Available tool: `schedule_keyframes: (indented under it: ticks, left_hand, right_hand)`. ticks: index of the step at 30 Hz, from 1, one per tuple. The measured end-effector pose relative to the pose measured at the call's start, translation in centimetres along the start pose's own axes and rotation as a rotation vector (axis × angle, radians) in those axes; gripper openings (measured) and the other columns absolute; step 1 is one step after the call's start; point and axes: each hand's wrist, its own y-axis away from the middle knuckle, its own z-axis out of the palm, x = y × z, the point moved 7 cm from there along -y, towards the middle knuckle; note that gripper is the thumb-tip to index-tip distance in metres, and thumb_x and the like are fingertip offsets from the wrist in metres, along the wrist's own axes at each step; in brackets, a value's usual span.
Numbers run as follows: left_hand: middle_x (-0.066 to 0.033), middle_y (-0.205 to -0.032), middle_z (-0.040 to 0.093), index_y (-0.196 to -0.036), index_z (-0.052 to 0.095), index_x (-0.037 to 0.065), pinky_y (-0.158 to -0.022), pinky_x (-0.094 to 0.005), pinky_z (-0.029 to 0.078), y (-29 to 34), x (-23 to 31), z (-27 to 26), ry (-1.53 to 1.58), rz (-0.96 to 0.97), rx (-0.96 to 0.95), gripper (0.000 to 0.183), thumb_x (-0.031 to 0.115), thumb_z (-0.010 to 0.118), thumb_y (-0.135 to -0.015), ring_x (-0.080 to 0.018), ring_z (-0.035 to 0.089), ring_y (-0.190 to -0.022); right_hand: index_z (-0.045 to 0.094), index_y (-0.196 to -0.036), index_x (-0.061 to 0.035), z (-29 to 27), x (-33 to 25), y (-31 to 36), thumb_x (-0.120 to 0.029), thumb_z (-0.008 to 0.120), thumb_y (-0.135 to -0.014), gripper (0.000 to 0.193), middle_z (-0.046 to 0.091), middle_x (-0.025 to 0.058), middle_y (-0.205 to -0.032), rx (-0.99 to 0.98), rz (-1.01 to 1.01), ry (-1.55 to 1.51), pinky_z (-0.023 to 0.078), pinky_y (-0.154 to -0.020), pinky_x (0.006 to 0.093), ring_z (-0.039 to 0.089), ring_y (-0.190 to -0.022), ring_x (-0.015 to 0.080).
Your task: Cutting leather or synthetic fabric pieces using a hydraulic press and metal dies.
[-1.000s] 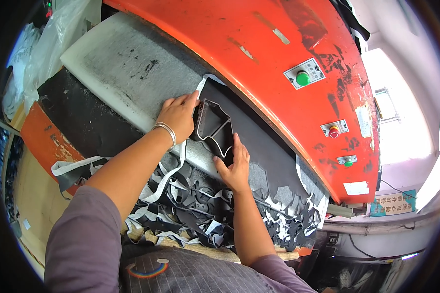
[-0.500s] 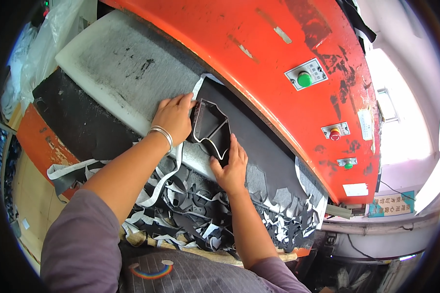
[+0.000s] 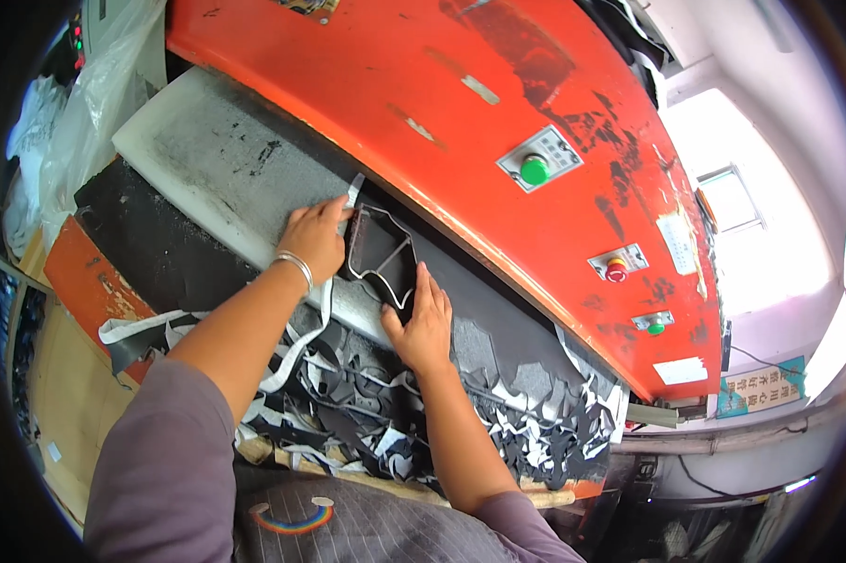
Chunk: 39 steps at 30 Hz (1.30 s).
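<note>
A metal cutting die [image 3: 392, 259], an angular outline with a crossbar inside, stands on a sheet of dark grey material [image 3: 507, 324] with a pale edge. My left hand [image 3: 312, 242] has its fingertips at the die's upper left side, and a silver bangle is on that wrist. On the lower right side, my right hand [image 3: 423, 328] grips the die between thumb and fingers. The sheet lies on a worn pale cutting board [image 3: 203, 141]. What lies under my left fingers is partly hidden.
An orange-red press head [image 3: 442, 122] slants closely over the board's far side, with green buttons [image 3: 534, 170] and a red button [image 3: 616, 270]. Offcuts [image 3: 367, 403] heap along the near edge. Clear plastic sheeting [image 3: 104, 113] hangs at the far left.
The whole view has shifted, so my hands and the die appear further left and slightly lower. Both hands remain on the die. The press head's edge appears a little nearer the die.
</note>
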Motion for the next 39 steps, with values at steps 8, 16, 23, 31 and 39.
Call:
schedule_keyframes:
  ticks: [8,16,23,31,39]
  left_hand:
    - [-0.0151,-0.108,0.066,-0.115,0.06,0.003,-0.089,-0.0385,0.048,4.5,5.8,-3.5,0.367,-0.114,0.116,0.035,0.012,0.057,-0.082,-0.0264,0.062,-0.103]
    - [-0.0078,-0.074,0.068,-0.089,0.068,0.001,-0.065,-0.0282,0.051,0.0,19.1,-3.3,0.579,0.305,-0.1,0.024,0.024,0.062,-0.088,-0.0147,0.065,-0.067]
    - [-0.0107,-0.06,0.066,-0.065,0.068,0.0,-0.056,-0.0355,0.052,-5.5,25.3,-6.4,0.368,0.22,-0.354,0.042,0.036,0.06,-0.088,-0.0179,0.065,-0.053]
    - [-0.0153,-0.069,0.065,-0.072,0.069,0.009,-0.066,-0.0453,0.051,12.0,16.2,-4.2,-0.06,0.168,-0.613,0.041,0.046,0.057,-0.087,-0.0355,0.064,-0.066]
    - [-0.0067,-0.085,0.066,-0.077,0.072,0.013,-0.073,-0.0421,0.052,24.3,13.4,-5.2,-0.27,0.167,-0.469,0.031,0.039,0.057,-0.083,-0.0279,0.064,-0.088]
  right_hand:
    - [0.032,-0.144,0.0002,-15.9,13.0,12.9,-0.015,0.056,-0.093,0.057,0.04,0.0168,-0.143,0.674,0.376,-0.635,0.029,-0.11,0.0383,0.038,-0.134,0.0266]
    - [0.03,-0.142,0.0061,-31.3,24.1,10.3,-0.043,0.034,-0.101,0.064,0.029,0.0252,-0.149,1.382,0.414,-0.289,0.022,-0.113,0.0421,0.029,-0.138,0.0343]
    - [0.024,-0.145,0.0054,-38.2,26.4,7.0,-0.045,0.033,-0.1,0.068,0.024,0.0263,-0.151,1.383,0.543,-0.163,0.021,-0.114,0.0435,0.024,-0.14,0.037]
    - [0.058,-0.117,-0.0005,-23.8,11.0,13.5,-0.02,0.059,-0.088,0.035,0.058,0.0103,-0.112,0.524,0.483,-0.419,0.037,-0.099,0.0387,0.052,-0.109,0.0238]
    - [0.063,-0.112,-0.0057,-9.2,-10.0,21.4,-0.031,0.08,-0.068,0.054,0.063,0.0126,-0.092,-0.211,-0.146,0.031,0.049,-0.078,0.0399,0.06,-0.089,0.0318]
